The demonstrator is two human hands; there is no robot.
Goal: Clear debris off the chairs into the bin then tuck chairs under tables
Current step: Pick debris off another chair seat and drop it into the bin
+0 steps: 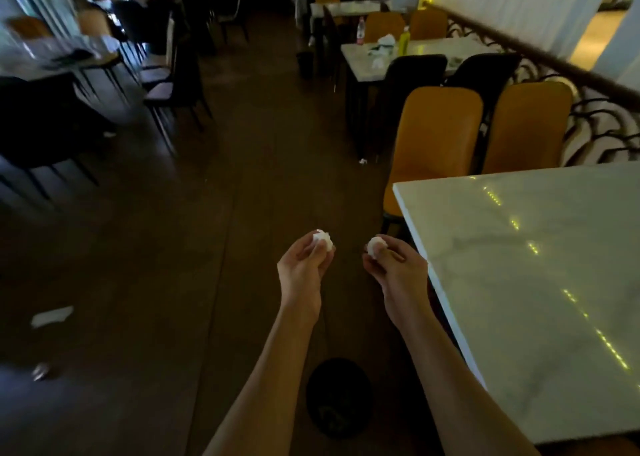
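both arms reach forward over the dark floor (145, 247) of a dining room. the left hand (304, 265) has its fingers (317, 253) curled round a crumpled white tissue ball (322, 239), and the right hand (394, 265) pinches a second tissue ball (374, 246) the same way; the two hands are near each other but apart. below the forearms, close to the camera, stands a dark round bin (337, 400). a pale marble-top desk (540, 282) fills the near right, with two orange chairs (440, 136) at its far side, their backs just beyond its edge. further right and back, another desk (436, 50) carries bottles and white scraps, with two black chairs (415, 74) beside it. a white paper scrap (52, 316) lies on the floor at near left.
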